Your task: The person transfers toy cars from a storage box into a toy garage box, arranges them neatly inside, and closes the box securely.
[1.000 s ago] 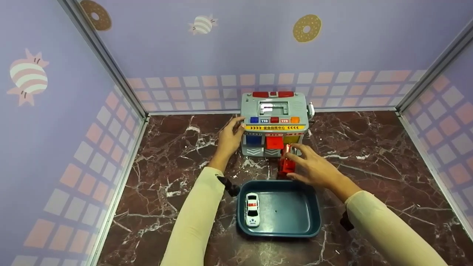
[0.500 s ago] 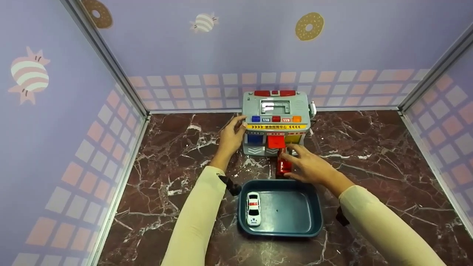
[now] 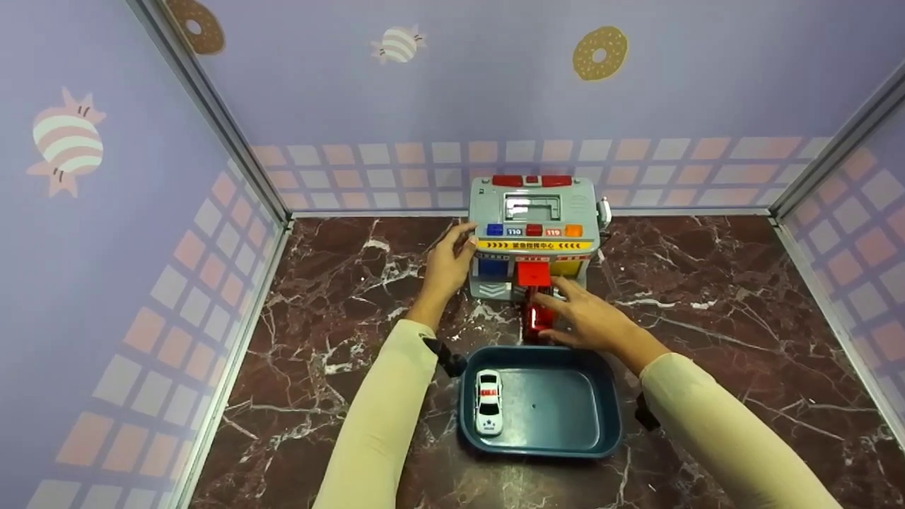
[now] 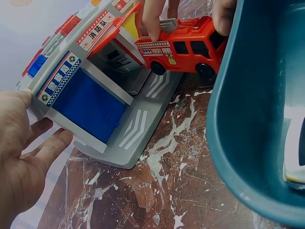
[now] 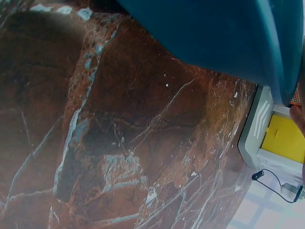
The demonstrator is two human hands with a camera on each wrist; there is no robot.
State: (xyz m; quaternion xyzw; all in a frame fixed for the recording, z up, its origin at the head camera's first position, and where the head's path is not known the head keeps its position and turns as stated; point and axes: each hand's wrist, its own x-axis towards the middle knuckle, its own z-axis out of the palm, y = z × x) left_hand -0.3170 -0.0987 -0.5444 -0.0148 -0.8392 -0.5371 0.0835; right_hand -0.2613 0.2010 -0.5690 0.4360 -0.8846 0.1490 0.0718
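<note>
The right hand [image 3: 590,318] pinches a red toy fire truck [image 4: 186,45] between thumb and fingers. The truck's rear points into the middle bay of a grey toy rescue station [image 3: 534,212], whose red door [image 3: 534,273] is raised. In the left wrist view, the truck's wheels are at the station's ramp; contact with it is hard to tell. The left hand [image 3: 449,265] rests its fingers against the station's left side. Blue door [image 4: 93,102] and yellow door [image 5: 283,136] are down on either side of the middle bay.
A dark teal tray [image 3: 541,450] stands in front of the station, with a white toy police car [image 3: 488,403] lying inside at its left. Patterned walls enclose the marbled table [image 3: 339,304] at the back and both sides. A black cord [image 5: 271,183] hangs at the station's right side.
The right hand has moved the fire truck slightly left, lining it up with the middle bay under the raised red door. The left hand stays on the station's side.
</note>
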